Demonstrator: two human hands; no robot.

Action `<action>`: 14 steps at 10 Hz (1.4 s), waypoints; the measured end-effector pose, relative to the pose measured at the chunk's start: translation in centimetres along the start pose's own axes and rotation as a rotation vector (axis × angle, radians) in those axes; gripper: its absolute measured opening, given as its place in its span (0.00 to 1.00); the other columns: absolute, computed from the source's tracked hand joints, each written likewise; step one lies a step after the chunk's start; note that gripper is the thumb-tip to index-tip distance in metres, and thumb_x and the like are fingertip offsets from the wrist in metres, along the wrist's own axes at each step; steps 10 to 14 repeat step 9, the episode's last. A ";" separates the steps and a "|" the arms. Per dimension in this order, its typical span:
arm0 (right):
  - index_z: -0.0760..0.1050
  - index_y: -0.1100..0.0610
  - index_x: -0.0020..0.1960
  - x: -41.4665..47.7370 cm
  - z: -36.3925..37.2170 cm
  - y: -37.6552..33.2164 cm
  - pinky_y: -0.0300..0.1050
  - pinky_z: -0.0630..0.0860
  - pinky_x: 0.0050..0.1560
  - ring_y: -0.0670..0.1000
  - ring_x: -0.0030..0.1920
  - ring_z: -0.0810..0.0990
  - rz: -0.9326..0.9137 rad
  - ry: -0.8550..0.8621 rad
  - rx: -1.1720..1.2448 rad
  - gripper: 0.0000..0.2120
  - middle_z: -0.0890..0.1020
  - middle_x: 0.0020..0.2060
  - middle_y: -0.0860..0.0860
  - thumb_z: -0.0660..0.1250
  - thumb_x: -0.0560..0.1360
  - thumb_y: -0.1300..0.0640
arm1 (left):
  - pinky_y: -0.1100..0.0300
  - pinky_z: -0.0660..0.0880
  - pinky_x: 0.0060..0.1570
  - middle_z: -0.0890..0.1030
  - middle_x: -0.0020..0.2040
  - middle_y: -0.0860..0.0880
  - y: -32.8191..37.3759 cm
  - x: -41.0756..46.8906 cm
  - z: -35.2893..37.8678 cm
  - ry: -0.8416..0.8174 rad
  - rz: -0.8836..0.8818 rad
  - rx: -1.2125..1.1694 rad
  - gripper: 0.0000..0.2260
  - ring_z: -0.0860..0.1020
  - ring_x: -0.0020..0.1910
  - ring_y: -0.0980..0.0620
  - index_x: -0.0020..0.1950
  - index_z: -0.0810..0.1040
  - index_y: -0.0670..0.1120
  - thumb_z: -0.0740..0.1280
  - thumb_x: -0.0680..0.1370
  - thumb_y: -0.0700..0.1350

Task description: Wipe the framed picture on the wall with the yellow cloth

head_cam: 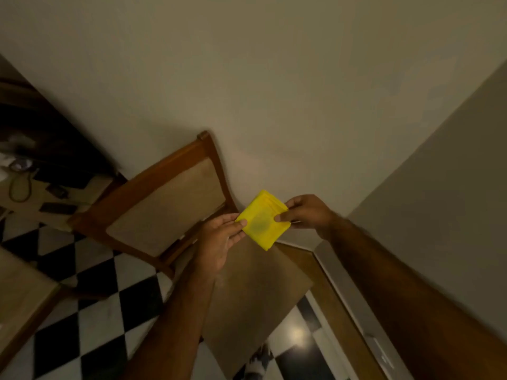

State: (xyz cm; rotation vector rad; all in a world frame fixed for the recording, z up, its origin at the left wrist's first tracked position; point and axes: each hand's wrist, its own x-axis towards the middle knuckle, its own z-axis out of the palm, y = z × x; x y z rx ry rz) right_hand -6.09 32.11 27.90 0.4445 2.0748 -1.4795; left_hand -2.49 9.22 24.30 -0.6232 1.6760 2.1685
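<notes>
A yellow cloth (262, 219), folded into a small square, is held in the air in front of a bare pale wall (274, 78). My left hand (220, 239) pinches its left corner with thumb and fingers. My right hand (304, 211) grips its right edge. Both forearms reach up from the bottom of the view. No framed picture shows in this view.
A wooden chair (164, 204) with a beige padded back and seat stands against the wall just below my hands. The floor (96, 283) is black-and-white checkered. A dark table with cables and small items (41, 187) sits at the left. A grey wall (439, 215) juts out at right.
</notes>
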 end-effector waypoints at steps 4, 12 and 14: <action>0.84 0.57 0.61 13.7 15.0 20.4 0.37 0.69 0.51 0.53 0.62 0.82 0.225 -0.086 -0.410 0.19 0.85 0.59 0.54 0.75 0.71 0.57 | 0.52 0.84 0.45 0.85 0.51 0.36 -22.1 11.2 -11.3 0.280 -0.257 0.502 0.14 0.85 0.45 0.42 0.59 0.81 0.34 0.74 0.75 0.38; 0.69 0.57 0.72 16.8 20.8 29.1 0.60 0.70 0.68 0.60 0.70 0.74 -0.028 0.191 -0.904 0.29 0.75 0.70 0.57 0.67 0.77 0.43 | 0.42 0.73 0.63 0.70 0.74 0.36 -29.0 14.0 -11.0 0.155 0.094 1.521 0.22 0.73 0.70 0.35 0.70 0.73 0.42 0.70 0.78 0.46; 0.69 0.57 0.72 16.8 20.8 29.1 0.60 0.70 0.68 0.60 0.70 0.74 -0.028 0.191 -0.904 0.29 0.75 0.70 0.57 0.67 0.77 0.43 | 0.42 0.73 0.63 0.70 0.74 0.36 -29.0 14.0 -11.0 0.155 0.094 1.521 0.22 0.73 0.70 0.35 0.70 0.73 0.42 0.70 0.78 0.46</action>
